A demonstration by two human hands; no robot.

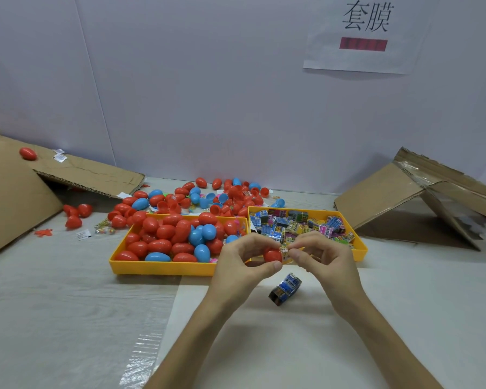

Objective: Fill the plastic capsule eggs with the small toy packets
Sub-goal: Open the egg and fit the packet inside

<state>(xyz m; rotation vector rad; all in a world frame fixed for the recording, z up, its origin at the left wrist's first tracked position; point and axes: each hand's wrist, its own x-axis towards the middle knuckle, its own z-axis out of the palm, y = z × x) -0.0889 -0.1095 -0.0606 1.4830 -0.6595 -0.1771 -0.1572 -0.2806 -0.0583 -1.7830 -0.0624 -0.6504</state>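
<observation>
At your far left a brown cardboard sheet (17, 192) leans up from the pale table top (68, 290), and one red plastic egg (27, 153) lies alone on it. A little to the right, a loose heap of red and blue plastic capsule eggs (208, 196) is spread on the table, against the white wall and just behind the trays. In front of this heap stands the left yellow plastic tray (163, 268), which is full of closed red and blue eggs. Your left hand (242, 265) is in front of the near right corner of this tray, and it grasps a red plastic egg half (272, 254) between the thumb and the curled fingers, with the open mouth turned to the right. At this mouth sits a small printed toy packet (285, 252), partly inside the shell, and your right hand (323, 256) pinches it with the thumb and the first fingers. Just below your hands a blue and black toy packet (285, 287) lies on the table. Behind your right hand is the right yellow plastic tray (361, 249), touching the left one and filled with colourful small toy packets (298, 223). Farther right a folded piece of brown cardboard (390, 197) stands like a tent, and above it a white paper sign (362, 43) hangs on the wall.
</observation>
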